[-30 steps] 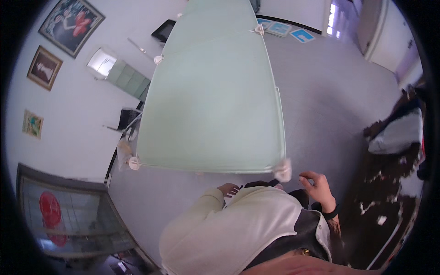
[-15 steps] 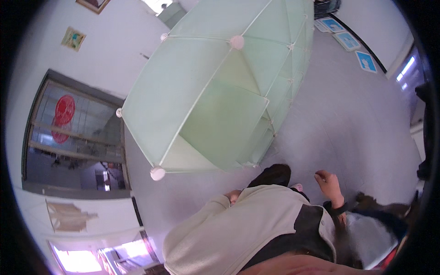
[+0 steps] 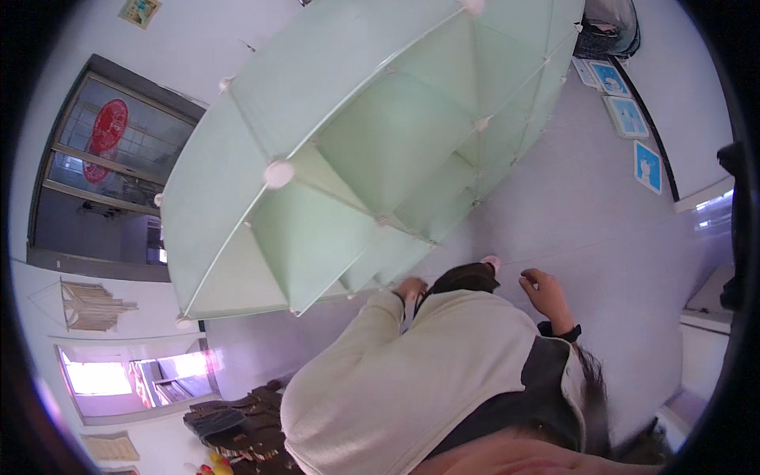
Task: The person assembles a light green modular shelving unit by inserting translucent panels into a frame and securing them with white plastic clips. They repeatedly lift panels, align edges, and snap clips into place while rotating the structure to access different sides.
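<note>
A large storage rack of pale green panels (image 3: pixel 273 257) with round white connectors and open cubbies stands in front of me. My left hand (image 3: pixel 412 289) hangs at my left side, close to the rack's lower edge in the picture; its fingers are too small and partly turned away to read, and I see nothing held. Away from the rack, my right hand (image 3: pixel 548 297) hangs over the grey floor with fingers loosely bent and nothing in it. A dark band circles that wrist. One pink shoe (image 3: pixel 492 261) shows beyond my dark trousers.
Blue-and-white cards (image 3: pixel 647 166) lie along the base of the right wall, near a dark mesh basket (image 3: pixel 606 36). A window with red round decorations (image 3: pixel 110 127) is at left. Dark carved wooden furniture (image 3: pixel 245 427) stands at lower left, and a white cabinet (image 3: pixel 704 348) at right.
The rack looks nearer and fills more of the left side. My left hand shows more beside my sleeve; both feet's position has shifted. The wooden furniture has come into view at lower left.
</note>
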The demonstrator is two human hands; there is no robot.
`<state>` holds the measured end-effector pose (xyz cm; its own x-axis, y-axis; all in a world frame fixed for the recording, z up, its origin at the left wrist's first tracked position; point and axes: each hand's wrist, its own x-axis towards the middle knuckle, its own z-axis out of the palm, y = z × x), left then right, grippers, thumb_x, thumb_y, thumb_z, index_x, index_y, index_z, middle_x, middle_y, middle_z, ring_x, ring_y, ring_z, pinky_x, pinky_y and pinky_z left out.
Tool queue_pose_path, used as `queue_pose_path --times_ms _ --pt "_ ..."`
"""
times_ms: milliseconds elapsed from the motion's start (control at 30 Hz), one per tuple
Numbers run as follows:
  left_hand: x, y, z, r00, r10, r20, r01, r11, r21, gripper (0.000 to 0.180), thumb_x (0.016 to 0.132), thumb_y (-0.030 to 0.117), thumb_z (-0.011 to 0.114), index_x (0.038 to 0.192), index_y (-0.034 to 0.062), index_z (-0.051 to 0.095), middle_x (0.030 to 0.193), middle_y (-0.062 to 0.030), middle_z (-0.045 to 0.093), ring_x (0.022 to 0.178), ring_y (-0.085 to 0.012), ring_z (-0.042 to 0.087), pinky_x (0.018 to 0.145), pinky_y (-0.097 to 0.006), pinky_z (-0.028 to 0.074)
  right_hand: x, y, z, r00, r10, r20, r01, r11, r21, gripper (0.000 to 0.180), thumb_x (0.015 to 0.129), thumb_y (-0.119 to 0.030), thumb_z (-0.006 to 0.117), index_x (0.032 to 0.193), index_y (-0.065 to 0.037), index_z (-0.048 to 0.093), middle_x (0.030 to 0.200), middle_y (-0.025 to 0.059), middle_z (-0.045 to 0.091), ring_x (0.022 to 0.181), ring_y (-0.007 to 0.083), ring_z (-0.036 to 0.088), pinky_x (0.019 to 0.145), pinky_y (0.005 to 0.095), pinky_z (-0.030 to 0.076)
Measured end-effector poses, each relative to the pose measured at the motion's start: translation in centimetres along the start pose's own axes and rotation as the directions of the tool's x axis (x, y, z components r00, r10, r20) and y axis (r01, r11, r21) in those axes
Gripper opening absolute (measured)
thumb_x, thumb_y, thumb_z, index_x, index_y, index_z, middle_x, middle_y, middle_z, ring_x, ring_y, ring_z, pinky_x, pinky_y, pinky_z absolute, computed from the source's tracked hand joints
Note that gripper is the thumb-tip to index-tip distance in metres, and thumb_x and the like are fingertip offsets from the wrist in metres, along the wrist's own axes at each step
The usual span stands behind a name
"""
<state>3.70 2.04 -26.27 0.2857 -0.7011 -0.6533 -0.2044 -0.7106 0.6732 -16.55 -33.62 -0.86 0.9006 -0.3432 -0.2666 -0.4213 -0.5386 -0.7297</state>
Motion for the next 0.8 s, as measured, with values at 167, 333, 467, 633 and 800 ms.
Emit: queue_pose_path --times_ms 167,333,467,633,800 --pt "10.1 14.9 -5.9 0.979 -0.150 -0.140 0.056 0.850 -0.523 0.033 0.087 0.034 0.059 0.099 0.0035 0.065 0.095 -0.0076 0.066 0.082 -0.0146 0.061 0.069 -0.032 0.048 5.5 6.7 -8.6 0.995 -0.003 -0.098 0.002 1.000 -0.012 0.027 0.087 -0.023 0.060 0.100 0.001 0.064 0.087 0.0210 0.066 0.079 0.0369 0.064 0.071 0.0419 0.050" --pt "18.4 25.7 -12.0 0.979 -0.004 -0.203 0.002 1.000 -0.006 0.037 0.088 0.037 0.056 0.085 0.0028 0.069 0.082 -0.0104 0.068 0.078 -0.0209 0.063 0.073 -0.033 0.049 12.5 14.1 -16.3 0.989 0.110 -0.096 -0.109 0.994 0.009 0.024 0.086 -0.024 0.061 0.097 -0.004 0.066 0.083 0.0206 0.066 0.078 0.0380 0.063 0.070 0.0419 0.050" --pt "23.3 32.5 -13.8 0.970 -0.073 -0.231 0.053 0.994 -0.093 0.046 0.088 0.041 0.055 0.070 0.0011 0.069 0.068 -0.0085 0.068 0.062 -0.0221 0.063 0.064 -0.036 0.049 21.1 18.8 -21.9 0.999 -0.042 -0.009 0.042 0.998 0.053 0.028 0.086 -0.028 0.061 0.097 -0.003 0.066 0.083 0.0205 0.066 0.078 0.0364 0.064 0.070 0.0404 0.050" --pt "21.7 37.3 -11.9 0.821 -0.187 -0.540 0.009 0.949 -0.315 0.040 0.089 0.035 0.054 0.080 -0.0011 0.069 0.078 -0.0124 0.070 0.073 -0.0227 0.065 0.072 -0.034 0.050 35.4 18.0 -27.7 0.948 -0.223 0.228 0.216 0.975 0.053 0.031 0.086 -0.029 0.061 0.095 -0.001 0.066 0.083 0.0204 0.066 0.079 0.0336 0.065 0.071 0.0380 0.050" --pt "19.3 38.1 -8.7 0.642 -0.448 -0.623 -0.035 0.794 -0.607 0.030 0.091 0.025 0.054 0.097 -0.0010 0.067 0.089 -0.0096 0.069 0.085 -0.0181 0.065 0.078 -0.032 0.050 49.9 13.0 -27.2 0.892 -0.238 0.385 0.177 0.966 0.186 0.037 0.088 -0.034 0.062 0.102 0.001 0.064 0.088 0.0104 0.068 0.080 0.0175 0.064 0.072 0.0322 0.050"
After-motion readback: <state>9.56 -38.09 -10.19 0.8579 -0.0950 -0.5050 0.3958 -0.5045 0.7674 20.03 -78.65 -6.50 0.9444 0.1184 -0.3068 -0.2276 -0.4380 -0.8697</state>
